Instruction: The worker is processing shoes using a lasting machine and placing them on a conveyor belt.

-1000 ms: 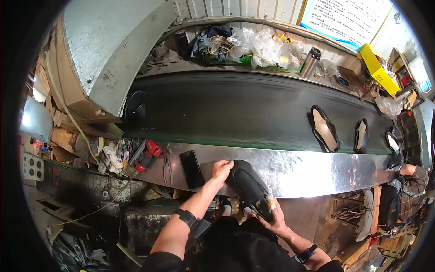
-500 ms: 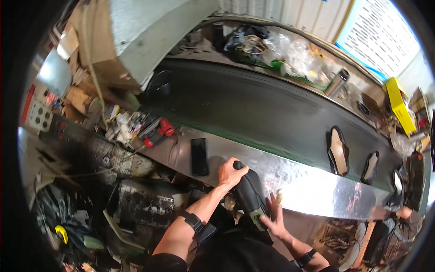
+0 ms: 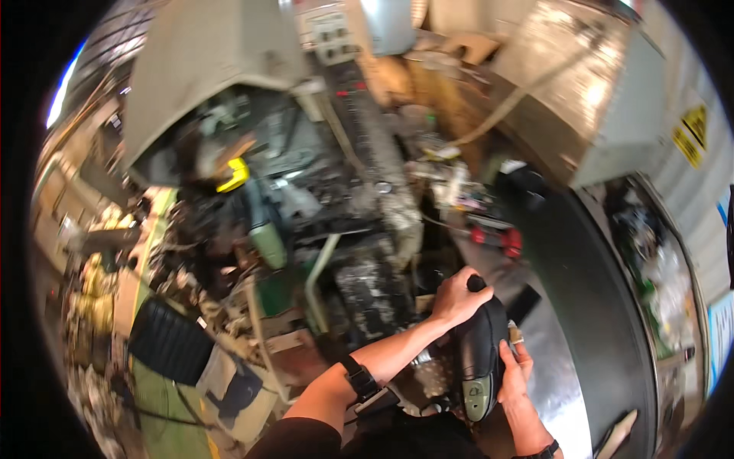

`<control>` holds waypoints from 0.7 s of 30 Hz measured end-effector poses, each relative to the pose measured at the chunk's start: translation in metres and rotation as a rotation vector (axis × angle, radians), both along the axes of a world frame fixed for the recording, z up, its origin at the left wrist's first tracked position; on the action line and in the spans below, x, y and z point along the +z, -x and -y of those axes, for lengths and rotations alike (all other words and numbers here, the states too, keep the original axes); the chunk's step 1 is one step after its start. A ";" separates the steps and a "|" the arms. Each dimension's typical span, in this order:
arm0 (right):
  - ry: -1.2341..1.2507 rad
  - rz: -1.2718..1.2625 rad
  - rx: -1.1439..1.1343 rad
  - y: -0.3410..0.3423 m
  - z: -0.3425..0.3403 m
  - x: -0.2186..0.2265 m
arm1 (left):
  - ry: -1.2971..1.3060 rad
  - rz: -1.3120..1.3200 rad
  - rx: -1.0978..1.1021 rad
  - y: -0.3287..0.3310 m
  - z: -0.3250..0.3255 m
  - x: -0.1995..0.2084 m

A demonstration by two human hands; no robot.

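A black shoe (image 3: 480, 336) with a green last (image 3: 476, 394) in its opening is in front of me, sole side not showing. My left hand (image 3: 461, 297) is closed round its toe end. Beside the shoe's right side is my right hand (image 3: 516, 375), fingers bent, with a small pale piece (image 3: 516, 333) at the fingertips. What that piece is, I cannot make out. Just beyond the shoe, a black phone (image 3: 524, 304) lies on the metal ledge (image 3: 554, 367).
Along the right runs a dark conveyor belt (image 3: 589, 291), with another shoe (image 3: 615, 434) at its lower end. A red-handled tool (image 3: 497, 239) lies beyond the phone. Left of me are a grimy machine (image 3: 371, 294) and a black chair back (image 3: 171, 340).
My view has swung left, bringing the machine and chair into sight. The shoe is still in my left hand, and my right hand's fingers have drawn closer together beside it.
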State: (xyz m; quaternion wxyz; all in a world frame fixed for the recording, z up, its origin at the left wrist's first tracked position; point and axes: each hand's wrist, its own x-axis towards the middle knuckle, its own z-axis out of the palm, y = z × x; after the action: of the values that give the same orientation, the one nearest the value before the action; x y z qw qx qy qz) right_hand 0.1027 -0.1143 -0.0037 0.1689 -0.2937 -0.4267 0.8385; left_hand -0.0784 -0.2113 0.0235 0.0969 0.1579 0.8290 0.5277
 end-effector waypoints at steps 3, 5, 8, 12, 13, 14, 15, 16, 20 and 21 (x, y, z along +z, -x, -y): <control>-0.096 -0.037 0.160 0.050 0.054 0.025 | -0.171 0.078 0.105 0.041 0.093 0.029; -0.018 -0.037 0.237 0.076 0.087 0.037 | -0.263 -0.223 0.428 0.061 0.160 0.053; 0.041 -0.038 0.290 0.116 0.138 0.043 | 0.077 -0.881 1.045 0.111 0.275 0.047; 0.188 -0.149 0.423 0.154 0.221 0.072 | 0.044 -0.480 1.004 0.143 0.355 0.009; 0.178 -0.136 0.399 0.162 0.233 0.078 | 0.013 -0.472 0.972 0.143 0.354 0.013; 0.171 -0.124 0.377 0.169 0.242 0.081 | 0.027 -0.458 0.938 0.137 0.357 0.017; 0.167 -0.117 0.360 0.174 0.248 0.085 | -0.052 -0.444 0.834 0.127 0.365 0.022; 0.147 -0.138 0.373 0.178 0.255 0.088 | -0.127 -0.431 0.736 0.115 0.380 0.022; 0.095 -0.143 0.406 0.201 0.279 0.090 | 0.066 -0.469 0.430 0.056 0.445 -0.006; 0.078 -0.159 0.431 0.208 0.288 0.088 | 0.074 -0.474 0.387 0.047 0.464 -0.026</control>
State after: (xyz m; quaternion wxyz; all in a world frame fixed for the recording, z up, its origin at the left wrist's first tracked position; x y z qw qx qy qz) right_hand -0.1051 -0.4028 0.0846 0.0074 -0.1353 -0.4322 0.8916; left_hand -0.1259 -0.6751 -0.0029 -0.1955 0.1122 0.8619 0.4541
